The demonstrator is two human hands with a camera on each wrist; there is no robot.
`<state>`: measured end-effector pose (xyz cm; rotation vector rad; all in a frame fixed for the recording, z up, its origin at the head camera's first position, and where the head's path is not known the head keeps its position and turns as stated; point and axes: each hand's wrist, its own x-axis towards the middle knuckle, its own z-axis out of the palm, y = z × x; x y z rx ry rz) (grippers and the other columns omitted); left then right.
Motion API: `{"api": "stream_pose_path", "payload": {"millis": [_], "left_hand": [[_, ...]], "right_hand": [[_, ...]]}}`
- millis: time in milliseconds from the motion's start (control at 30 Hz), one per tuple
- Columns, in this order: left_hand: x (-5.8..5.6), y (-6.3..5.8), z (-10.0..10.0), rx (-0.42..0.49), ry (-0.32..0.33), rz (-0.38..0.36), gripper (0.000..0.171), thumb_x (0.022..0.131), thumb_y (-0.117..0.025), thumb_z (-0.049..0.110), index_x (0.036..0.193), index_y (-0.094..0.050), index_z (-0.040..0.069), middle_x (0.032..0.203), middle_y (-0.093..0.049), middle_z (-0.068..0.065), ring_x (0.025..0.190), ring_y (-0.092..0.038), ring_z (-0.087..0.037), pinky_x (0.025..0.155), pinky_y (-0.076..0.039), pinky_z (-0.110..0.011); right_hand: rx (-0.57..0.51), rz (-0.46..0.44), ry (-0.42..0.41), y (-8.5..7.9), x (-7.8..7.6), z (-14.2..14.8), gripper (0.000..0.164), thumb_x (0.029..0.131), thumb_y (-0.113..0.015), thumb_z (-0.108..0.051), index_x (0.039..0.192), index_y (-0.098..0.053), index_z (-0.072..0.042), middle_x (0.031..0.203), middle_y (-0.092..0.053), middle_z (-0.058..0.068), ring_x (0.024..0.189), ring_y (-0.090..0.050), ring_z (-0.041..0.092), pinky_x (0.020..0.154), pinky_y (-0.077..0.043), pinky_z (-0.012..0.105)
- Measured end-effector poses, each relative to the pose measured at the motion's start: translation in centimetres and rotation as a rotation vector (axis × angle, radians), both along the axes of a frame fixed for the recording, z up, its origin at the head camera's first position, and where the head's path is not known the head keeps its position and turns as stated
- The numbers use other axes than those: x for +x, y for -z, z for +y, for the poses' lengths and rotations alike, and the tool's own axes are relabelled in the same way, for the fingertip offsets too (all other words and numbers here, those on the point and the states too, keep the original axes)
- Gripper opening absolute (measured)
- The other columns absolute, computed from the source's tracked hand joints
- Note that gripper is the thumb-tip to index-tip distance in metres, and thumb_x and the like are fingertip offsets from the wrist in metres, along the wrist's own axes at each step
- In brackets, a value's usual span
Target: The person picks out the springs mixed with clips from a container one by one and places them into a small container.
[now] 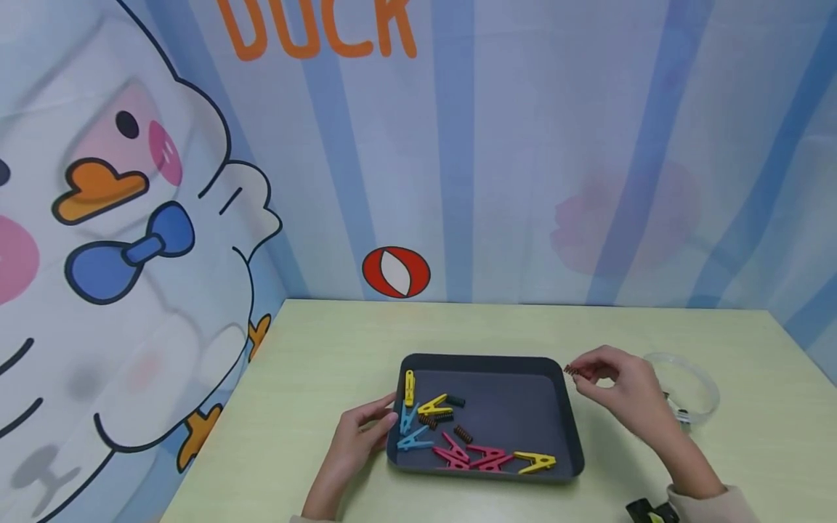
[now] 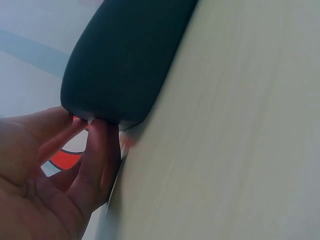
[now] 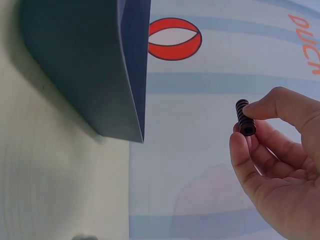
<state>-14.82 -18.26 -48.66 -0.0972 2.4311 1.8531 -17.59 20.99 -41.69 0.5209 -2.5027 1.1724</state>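
A dark grey tray (image 1: 523,414) stands on the table. My left hand (image 1: 354,441) holds its left side, thumb at the rim; in the left wrist view the fingertips (image 2: 97,125) meet the tray's end. Just off the tray's right rim, my right hand (image 1: 624,388) pinches a small brown coil spring (image 3: 245,118) between thumb and fingers, raised above the table. Inside the tray lie several clips: yellow clips (image 1: 535,462), blue clips (image 1: 413,440) and red clips (image 1: 492,457). Brown springs (image 1: 463,434) and dark springs (image 1: 455,400) lie among them, mostly on the left.
Behind my right wrist, a clear round ring (image 1: 713,392) lies on the pale table (image 1: 340,327). A black device (image 1: 650,511) sits by the right sleeve. A printed cloth backdrop (image 1: 497,145) rises along the table's far edge.
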Motion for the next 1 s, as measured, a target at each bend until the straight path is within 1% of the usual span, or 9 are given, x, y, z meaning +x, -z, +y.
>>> {"api": "stream_pose_path", "payload": {"millis": [133, 367, 567, 833, 1000], "left_hand": [[0.1, 0.0, 0.0, 0.007, 0.003, -0.005, 0.04, 0.097, -0.067, 0.014, 0.136, -0.062, 0.006, 0.116, -0.066, -0.016, 0.1, -0.063, -0.022, 0.076, -0.06, -0.032], [0.0, 0.0, 0.0, -0.002, 0.003, 0.005, 0.041, 0.097, -0.067, 0.014, 0.137, -0.061, 0.006, 0.117, -0.066, -0.017, 0.1, -0.062, -0.021, 0.076, -0.06, -0.033], [0.1, -0.3, 0.1, -0.004, 0.004, 0.006, 0.041, 0.097, -0.067, 0.015, 0.136, -0.061, 0.006, 0.116, -0.066, -0.015, 0.098, -0.062, -0.021, 0.076, -0.06, -0.032], [0.1, 0.0, 0.1, -0.004, 0.002, 0.001, 0.04, 0.097, -0.067, 0.016, 0.136, -0.062, 0.007, 0.116, -0.066, -0.016, 0.099, -0.063, -0.021, 0.076, -0.06, -0.032], [0.0, 0.0, 0.0, -0.011, 0.003, 0.002, 0.041, 0.098, -0.066, 0.017, 0.137, -0.061, 0.007, 0.117, -0.066, -0.016, 0.101, -0.063, -0.022, 0.077, -0.06, -0.033]], "right_hand": [[-0.003, 0.016, 0.019, -0.1, 0.3, 1.1, 0.021, 0.083, -0.076, 0.006, 0.097, -0.073, -0.009, 0.089, -0.072, 0.0, 0.072, -0.062, 0.005, 0.061, -0.051, 0.019], [0.006, 0.038, 0.064, -0.9, 0.6, 2.6, 0.02, 0.083, -0.076, 0.006, 0.099, -0.073, -0.007, 0.088, -0.071, 0.002, 0.072, -0.061, 0.003, 0.063, -0.05, 0.015], [0.018, 0.072, 0.101, -0.7, 0.6, 3.7, 0.022, 0.081, -0.077, 0.007, 0.097, -0.073, -0.006, 0.086, -0.069, 0.003, 0.072, -0.06, 0.001, 0.061, -0.047, 0.012], [0.033, 0.057, 0.158, -0.4, 0.7, 5.4, 0.021, 0.082, -0.077, 0.006, 0.099, -0.073, -0.005, 0.085, -0.068, 0.003, 0.072, -0.058, -0.003, 0.059, -0.045, 0.011], [0.033, 0.027, 0.188, -0.4, 0.8, 6.3, 0.02, 0.083, -0.076, 0.005, 0.1, -0.073, -0.004, 0.085, -0.068, 0.004, 0.072, -0.059, -0.005, 0.059, -0.046, 0.012]]}}
